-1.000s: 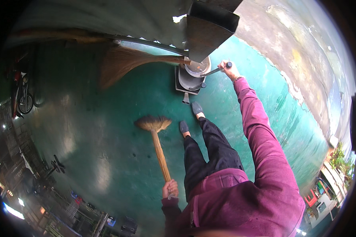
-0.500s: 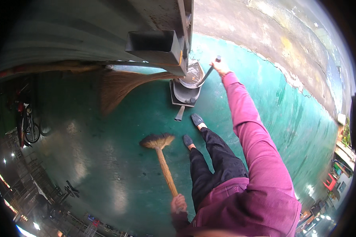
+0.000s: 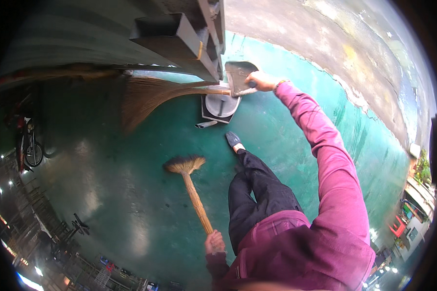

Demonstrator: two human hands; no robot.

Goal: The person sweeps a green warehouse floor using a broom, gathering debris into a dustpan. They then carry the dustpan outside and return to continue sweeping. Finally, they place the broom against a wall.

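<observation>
My left hand is closed round the wooden handle of a short straw broom. Its dark-tipped bristles point away from me, over the green floor. With my right arm stretched forward, my right hand grips the dark handle of a grey dustpan, whose pan is tilted. Just below and left of that dustpan is a pale round container, resting on a dark square-edged dustpan. Part of the container is hidden by the raised dustpan and a broom handle.
A grey metal frame with a square tube juts in at the upper left. Beneath it a second broom spreads its long bristles. A stained wall runs along the far right. A bicycle stands at the far left.
My right hand has turned the dustpan, so its pan now shows tilted above the round container. The lower dustpan's handle points more to the left. My left hand still holds the broom.
</observation>
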